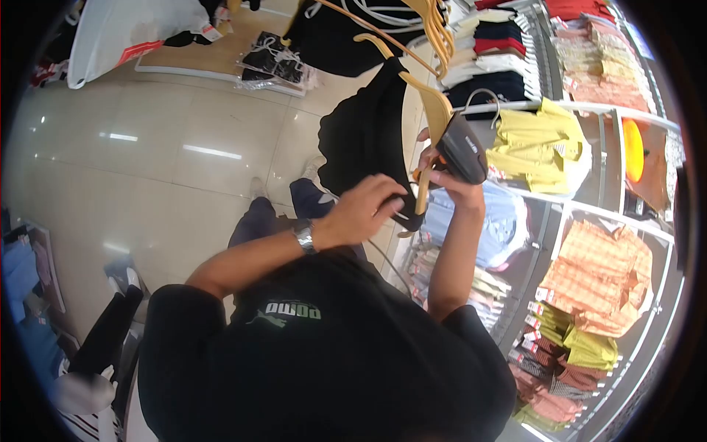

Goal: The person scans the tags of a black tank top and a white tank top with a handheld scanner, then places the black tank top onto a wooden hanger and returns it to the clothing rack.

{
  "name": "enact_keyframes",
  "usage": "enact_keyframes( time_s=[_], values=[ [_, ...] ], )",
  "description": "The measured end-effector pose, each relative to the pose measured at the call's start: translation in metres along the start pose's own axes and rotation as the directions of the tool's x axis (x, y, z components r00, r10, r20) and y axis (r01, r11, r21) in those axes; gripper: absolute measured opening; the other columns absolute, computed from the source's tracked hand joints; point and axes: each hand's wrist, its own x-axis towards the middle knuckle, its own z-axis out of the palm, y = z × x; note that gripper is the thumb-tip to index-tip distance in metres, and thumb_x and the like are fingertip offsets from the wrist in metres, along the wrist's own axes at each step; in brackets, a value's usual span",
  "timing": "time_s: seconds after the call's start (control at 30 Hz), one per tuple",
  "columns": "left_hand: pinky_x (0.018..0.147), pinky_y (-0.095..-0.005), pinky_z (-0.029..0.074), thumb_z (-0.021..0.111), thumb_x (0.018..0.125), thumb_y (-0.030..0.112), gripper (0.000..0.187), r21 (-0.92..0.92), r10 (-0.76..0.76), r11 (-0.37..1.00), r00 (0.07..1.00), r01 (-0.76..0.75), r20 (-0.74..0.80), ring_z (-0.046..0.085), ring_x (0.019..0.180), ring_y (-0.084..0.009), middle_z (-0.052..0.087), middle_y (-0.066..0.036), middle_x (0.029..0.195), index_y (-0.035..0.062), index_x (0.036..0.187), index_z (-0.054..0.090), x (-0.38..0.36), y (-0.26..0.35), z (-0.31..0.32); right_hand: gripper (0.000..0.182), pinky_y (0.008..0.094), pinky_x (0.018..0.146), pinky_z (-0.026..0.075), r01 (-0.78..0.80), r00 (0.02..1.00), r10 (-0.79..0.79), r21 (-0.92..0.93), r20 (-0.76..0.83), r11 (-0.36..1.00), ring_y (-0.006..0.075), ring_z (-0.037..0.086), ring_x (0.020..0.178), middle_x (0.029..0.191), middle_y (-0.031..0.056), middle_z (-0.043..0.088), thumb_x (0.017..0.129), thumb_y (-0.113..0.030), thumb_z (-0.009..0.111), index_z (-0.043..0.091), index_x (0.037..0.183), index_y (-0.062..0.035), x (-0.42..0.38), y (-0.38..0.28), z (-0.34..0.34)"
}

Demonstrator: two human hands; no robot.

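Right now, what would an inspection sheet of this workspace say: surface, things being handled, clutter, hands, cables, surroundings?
Surface: shiny tiled floor.
Things: black garment on a wooden hanger; black device beside the hanger.
Clutter: plastic-wrapped packs, away from the hands.
Hands: left hand at the garment, near one end of the hanger, grip unclear; right hand holds the device.
Cables: possible thin cord below the left hand, ends unclear.
Surroundings: displayed shirts on the right; another person at lower left.

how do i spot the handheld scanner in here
Clothing shelves line the right side. Left of the upper yellow shirt, the right hand grips the handheld scanner: hard black casing with orange touches, unlike the black garment and wooden hanger.
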Motion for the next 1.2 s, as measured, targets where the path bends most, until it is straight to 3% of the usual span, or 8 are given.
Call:
enact_keyframes(
  time_s=[0.17,0.2,0.23,0.37,0.57,0.9,0.97,1.2],
  values=[
    [0.077,-0.0295,0.051,0.061,0.097,0.017,0.021,-0.049,-0.236,0.972,0.948,0.231,-0.215,0.061,0.105,-0.0139,0.062,-0.005,0.115,0.0081,0.116,0.064,0.014,-0.027,-0.043,0.068,0.0325,0.067,0.057,0.055,0.997,-0.055,0.002,0.059,0.999,0.0211,0.065,0.077,0.111,0.0235,0.061,0.067,0.007,0.075,0.050,0.130,0.0054,-0.024,-0.019,-0.034],
    [0.077,-0.0298,0.051,0.063,0.096,0.018,0.023,-0.013,-0.238,0.970,0.941,0.242,-0.243,0.062,0.104,-0.0143,0.063,-0.005,0.116,0.0078,0.116,0.063,0.021,-0.028,-0.053,0.039,0.0322,0.063,0.053,0.060,0.998,-0.059,-0.027,0.027,0.998,0.0239,0.064,0.072,0.110,0.0274,0.058,0.062,0.000,0.077,0.064,0.099,0.0001,-0.028,-0.027,-0.034],
    [0.078,-0.0300,0.051,0.064,0.096,0.019,0.025,0.024,-0.239,0.967,0.932,0.255,-0.273,0.062,0.104,-0.0147,0.063,-0.005,0.116,0.0075,0.117,0.063,0.030,-0.027,-0.060,0.039,0.0317,0.063,0.054,0.106,0.991,-0.105,-0.007,0.088,0.994,0.0230,0.064,0.071,0.109,0.0273,0.059,0.063,0.001,0.077,0.064,0.100,0.0013,-0.031,-0.026,-0.043],
    [0.080,-0.0304,0.052,0.067,0.094,0.022,0.029,0.251,0.012,0.966,0.952,0.069,-0.305,0.064,0.102,-0.0166,0.064,-0.005,0.112,0.0073,0.119,0.063,0.063,0.001,-0.061,0.030,0.0307,0.060,0.053,0.160,0.967,-0.174,0.089,0.184,0.983,0.0204,0.062,0.063,0.103,0.0278,0.061,0.066,0.001,0.077,0.066,0.094,0.0033,-0.047,-0.032,-0.065],
    [0.082,-0.0315,0.051,0.067,0.094,0.020,0.027,0.373,0.089,0.928,0.976,-0.008,-0.199,0.064,0.103,-0.0187,0.065,-0.007,0.113,0.0071,0.117,0.063,0.068,0.031,-0.016,0.056,0.0314,0.071,0.055,0.209,0.953,-0.219,0.068,0.209,0.976,0.0203,0.064,0.077,0.106,0.0236,0.064,0.070,0.004,0.075,0.058,0.123,0.0031,-0.069,-0.029,-0.081],
    [0.099,-0.0334,0.046,0.060,0.099,0.026,0.042,-0.072,-0.231,0.960,0.912,0.270,0.338,0.058,0.118,-0.0169,0.061,-0.006,0.130,0.0065,0.136,0.055,0.033,0.063,-0.002,0.058,0.0485,0.104,0.049,0.189,0.982,-0.189,0.308,-0.031,0.932,0.0416,0.058,0.122,0.137,0.0214,0.055,0.083,0.003,0.065,0.049,0.139,0.0038,-0.074,-0.011,-0.034],
    [0.095,-0.0318,0.047,0.063,0.098,0.030,0.045,-0.045,-0.219,0.966,0.898,0.255,0.382,0.058,0.118,-0.0161,0.062,-0.005,0.127,0.0078,0.136,0.056,0.031,0.072,-0.011,0.055,0.0387,0.096,0.051,0.198,0.980,-0.167,0.436,-0.109,0.878,0.0262,0.061,0.115,0.127,0.0123,0.059,0.078,-0.001,0.077,0.057,0.130,0.0017,-0.073,-0.012,-0.020],
    [0.084,-0.0314,0.052,0.074,0.088,0.020,0.048,0.432,-0.385,0.877,0.846,0.211,0.368,0.065,0.101,-0.0178,0.066,-0.008,0.118,0.0025,0.130,0.057,0.038,0.114,-0.018,0.047,0.0385,0.081,0.054,0.161,0.985,-0.098,0.525,-0.145,0.836,0.0196,0.061,0.098,0.105,0.0054,0.057,0.077,-0.004,0.080,0.060,0.120,0.0003,-0.072,-0.019,0.003]
  ],
)
